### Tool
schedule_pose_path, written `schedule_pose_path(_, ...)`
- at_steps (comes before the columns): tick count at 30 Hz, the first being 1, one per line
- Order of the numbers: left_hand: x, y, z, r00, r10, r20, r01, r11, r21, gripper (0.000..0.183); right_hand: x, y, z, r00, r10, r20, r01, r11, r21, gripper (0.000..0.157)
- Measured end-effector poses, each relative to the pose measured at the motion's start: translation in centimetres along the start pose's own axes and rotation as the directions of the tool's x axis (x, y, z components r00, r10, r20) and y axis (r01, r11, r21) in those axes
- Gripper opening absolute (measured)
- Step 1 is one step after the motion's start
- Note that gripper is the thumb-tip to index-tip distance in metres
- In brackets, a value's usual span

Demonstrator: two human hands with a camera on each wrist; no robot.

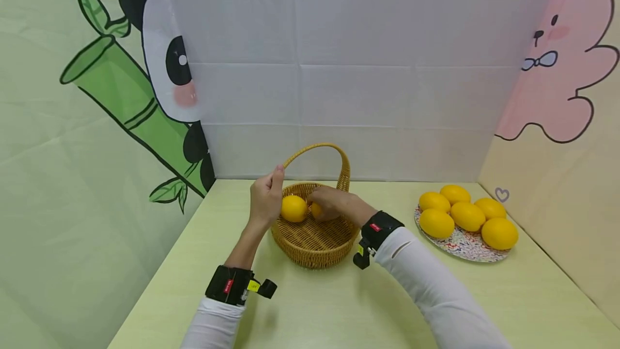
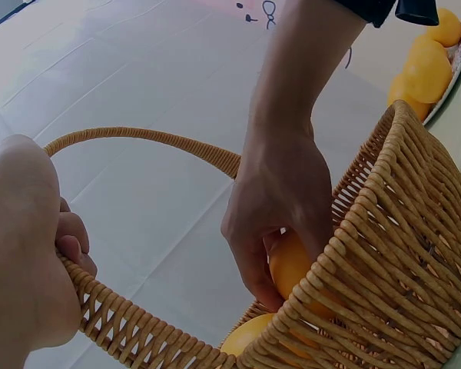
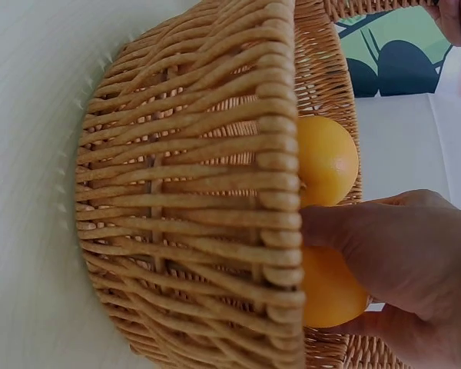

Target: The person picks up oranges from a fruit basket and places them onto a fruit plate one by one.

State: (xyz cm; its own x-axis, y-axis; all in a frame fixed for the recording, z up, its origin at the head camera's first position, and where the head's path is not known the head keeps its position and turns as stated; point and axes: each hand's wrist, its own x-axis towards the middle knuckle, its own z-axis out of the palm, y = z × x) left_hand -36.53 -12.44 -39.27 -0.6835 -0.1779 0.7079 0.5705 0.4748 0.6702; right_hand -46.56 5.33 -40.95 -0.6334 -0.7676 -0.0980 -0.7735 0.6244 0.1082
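Note:
A round wicker basket with a tall arched handle stands on the table. My left hand grips the left side of the handle, thumb pointing up. Inside the basket, my right hand holds a yellow lemon between thumb and fingers; in the head view the hand covers most of it. Another lemon lies in the basket to its left. Seen from the right wrist, the two lemons sit side by side behind the woven rim.
At the right of the table is a round speckled plate bearing several lemons. A pale fabric wall rises behind the table, with printed side panels at left and right. Both wrists wear black straps.

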Motion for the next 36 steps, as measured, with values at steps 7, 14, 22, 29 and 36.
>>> schedule_pose_path(7,-0.1,0.0,-0.2,1.000,0.001,0.005,-0.001,1.000,-0.016,0.060,-0.9,0.2,-0.6,0.998,-0.028,-0.048,0.032,0.997,0.066,0.051)
schedule_pose_path(14,0.0,-0.2,-0.2,1.000,-0.005,0.018,0.005,1.000,-0.004,0.063,-2.3,0.4,-1.2,0.990,-0.056,-0.133,0.076,0.985,0.154,0.052)
schedule_pose_path(22,0.1,-0.2,-0.4,1.000,0.008,0.007,-0.008,1.000,0.010,0.062,-4.2,1.0,-1.8,0.959,-0.100,-0.267,0.168,0.955,0.245,0.049)
schedule_pose_path(29,0.2,-0.4,-0.5,1.000,0.006,0.003,-0.006,1.000,0.007,0.061,-5.9,2.0,-1.5,0.938,-0.065,-0.341,0.157,0.956,0.249,0.053)
schedule_pose_path(36,0.1,-0.5,-0.5,1.000,-0.003,0.009,0.003,1.000,-0.003,0.062,-8.2,2.9,-1.5,0.894,-0.057,-0.445,0.191,0.946,0.263,0.051)
